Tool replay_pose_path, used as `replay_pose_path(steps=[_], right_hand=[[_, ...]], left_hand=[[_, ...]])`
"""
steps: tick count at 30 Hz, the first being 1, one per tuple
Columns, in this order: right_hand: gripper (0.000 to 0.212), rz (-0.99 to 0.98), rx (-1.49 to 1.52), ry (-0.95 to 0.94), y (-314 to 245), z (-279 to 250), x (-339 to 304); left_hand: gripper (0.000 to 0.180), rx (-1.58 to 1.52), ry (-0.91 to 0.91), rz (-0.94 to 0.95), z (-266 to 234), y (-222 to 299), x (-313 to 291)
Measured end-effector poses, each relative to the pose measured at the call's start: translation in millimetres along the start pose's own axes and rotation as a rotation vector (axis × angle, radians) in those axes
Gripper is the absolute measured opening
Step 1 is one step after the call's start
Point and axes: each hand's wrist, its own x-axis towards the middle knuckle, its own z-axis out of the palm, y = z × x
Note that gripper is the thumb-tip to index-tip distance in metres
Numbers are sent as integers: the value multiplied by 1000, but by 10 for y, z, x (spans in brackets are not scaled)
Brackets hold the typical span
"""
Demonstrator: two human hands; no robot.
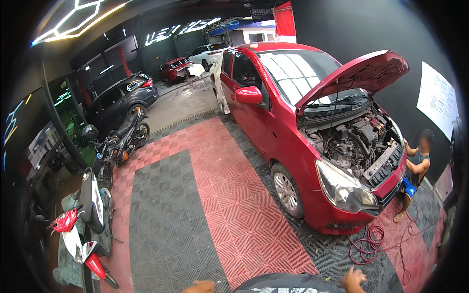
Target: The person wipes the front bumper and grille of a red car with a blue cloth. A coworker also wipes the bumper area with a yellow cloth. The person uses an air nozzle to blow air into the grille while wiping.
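Note:
At the lower edge, only part of my left hand (201, 286) shows; the frame cuts it off, so its fingers cannot be made out. My right hand (354, 280) is also low in view, its fingers loosely apart with nothing in them. Neither hand touches anything visible. Ahead to the right stands a red car (273, 127) with its hood (359, 73) raised and the engine bay (349, 139) exposed. A coiled red hose (372, 239) lies on the floor by its front bumper, beyond my right hand.
Another person (418, 163) is at the car's far front corner, hands on its edge. Parked at left are a red-and-white motorcycle (80, 239) and a black one (124, 136). A dark car (122, 95) stands behind them. Red and grey grid tiles (234, 210) cover the floor.

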Motion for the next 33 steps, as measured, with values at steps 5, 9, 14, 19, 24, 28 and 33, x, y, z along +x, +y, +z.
replay_pose_path(steps=[5,9,14,19,24,28,33], right_hand=[[49,644,204,-259,1254,1198,-777],[49,413,324,3,1332,1368,-266],[78,89,1372,-462,-1858,-713,142],[70,-392,1804,-605,-2462,-1500,183],[73,-613,1623,-482,-2569,-1655,-111],[74,-446,1668,-459,-2476,-1345,-246],[60,-282,1902,-220,-2475,-1406,-103]], left_hand=[[41,181,67,-214,553,-702,-329],[54,-416,555,52,-1413,516,-219],[79,-913,599,1123,-2138,1778,-756],[68,-657,791,1173,-2593,2545,-1445],[36,-1716,103,1207,-2650,2354,-1447],[51,-1742,-24,1341,-2521,2553,-1683],[76,-930,439,1136,-2427,2399,-1623]])
